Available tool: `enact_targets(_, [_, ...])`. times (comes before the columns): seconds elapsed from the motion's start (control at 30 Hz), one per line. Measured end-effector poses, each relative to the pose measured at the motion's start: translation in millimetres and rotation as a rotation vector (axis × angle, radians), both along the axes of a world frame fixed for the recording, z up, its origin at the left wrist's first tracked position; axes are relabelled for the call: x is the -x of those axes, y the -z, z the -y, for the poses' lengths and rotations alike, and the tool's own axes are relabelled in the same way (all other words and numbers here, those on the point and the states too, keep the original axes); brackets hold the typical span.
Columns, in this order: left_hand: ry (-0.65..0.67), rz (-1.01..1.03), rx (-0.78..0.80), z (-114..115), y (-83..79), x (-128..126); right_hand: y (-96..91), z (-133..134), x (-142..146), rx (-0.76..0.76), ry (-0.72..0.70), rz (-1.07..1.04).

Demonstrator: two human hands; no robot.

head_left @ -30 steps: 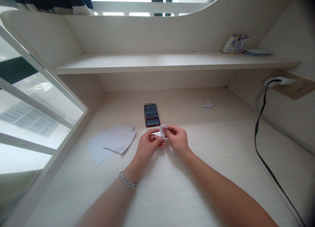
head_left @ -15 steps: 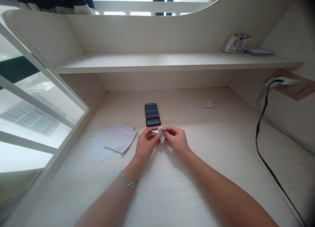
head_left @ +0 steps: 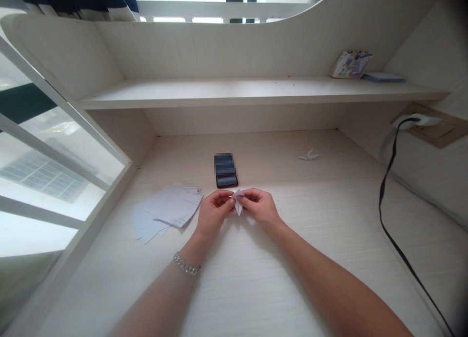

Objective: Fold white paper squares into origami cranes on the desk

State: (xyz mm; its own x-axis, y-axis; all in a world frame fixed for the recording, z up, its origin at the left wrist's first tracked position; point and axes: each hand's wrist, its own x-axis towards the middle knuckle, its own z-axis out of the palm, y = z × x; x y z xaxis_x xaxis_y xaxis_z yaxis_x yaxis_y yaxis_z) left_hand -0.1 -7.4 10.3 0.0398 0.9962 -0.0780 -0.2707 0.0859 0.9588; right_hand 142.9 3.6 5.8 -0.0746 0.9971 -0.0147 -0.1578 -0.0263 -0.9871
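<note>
Between my hands is a small piece of folded white paper (head_left: pixel 238 204), diamond-shaped and pointed at its lower end. My left hand (head_left: pixel 215 208) pinches its left side between thumb and fingers. On the other side, the thumb and fingers of my right hand (head_left: pixel 261 205) are closed on it too. Just beyond the hands lies a dark phone (head_left: pixel 226 180), its screen partly pixelated. A finished-looking white paper crane (head_left: pixel 309 155) rests farther back on the right. To the left of my left hand is a loose pile of white paper sheets (head_left: pixel 177 205).
The pale wooden desk (head_left: pixel 329 220) has a shelf (head_left: pixel 204 90) across its back, with a colourful packet (head_left: pixel 351 65) and a flat pad (head_left: pixel 383 77) on it. At right, a black cable (head_left: pixel 382 195) hangs from a wall socket (head_left: pixel 435 125) onto the desk. A railed frame (head_left: pixel 91 220) borders the left side.
The folded paper has been turned so that its diamond shape faces me more squarely. My left fingers have curled in closer, and both hands have shifted slightly.
</note>
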Motion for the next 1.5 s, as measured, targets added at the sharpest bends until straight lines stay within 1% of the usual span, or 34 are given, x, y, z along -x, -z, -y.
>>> enact_targets(0.17, [-0.013, -0.031, 0.029, -0.4, 0.2, 0.4, -3.1, -0.2, -2.3, 0.009, -0.057, 0.002])
enact_targets(0.33, [-0.036, 0.030, 0.049, -2.1, 0.2, 2.7, -5.0, -1.6, -7.6, 0.077, -0.153, -0.074])
enact_targets(0.57, [-0.007, 0.093, 0.073, -2.8, 0.6, 4.1, -6.7, -1.4, -9.1, 0.122, -0.179, -0.127])
enact_targets(0.63, [-0.013, 0.084, 0.069, -2.7, 1.8, 3.7, -6.7, -0.9, -8.0, 0.110, -0.161, -0.104])
enact_targets(0.77, [-0.036, -0.003, 0.045, -3.2, 5.7, 3.1, -4.7, -0.5, -5.6, 0.079, -0.118, -0.049])
enact_targets(0.9, [-0.063, -0.052, -0.014, -3.6, 9.0, 3.3, -3.0, -0.4, -5.0, 0.054, -0.110, -0.068])
enact_targets(1.1, [-0.090, -0.089, -0.065, -3.2, 7.2, 2.8, -2.7, -0.5, -5.4, 0.055, -0.113, -0.048])
enact_targets(1.17, [-0.070, -0.097, -0.051, -2.7, 5.0, 1.9, -2.3, -0.8, -5.2, 0.035, -0.086, -0.018])
enact_targets(1.33, [0.074, -0.197, -0.039, 0.2, -0.1, -1.2, -2.5, -1.8, -3.8, -0.040, 0.024, 0.011])
enact_targets(1.4, [0.071, -0.256, -0.053, 1.0, -0.2, -2.0, -3.2, -1.3, -2.7, -0.053, 0.050, 0.022])
enact_targets(1.5, [0.026, -0.289, -0.095, 1.2, 1.6, -2.4, -4.6, 0.3, -1.1, -0.046, 0.060, 0.015])
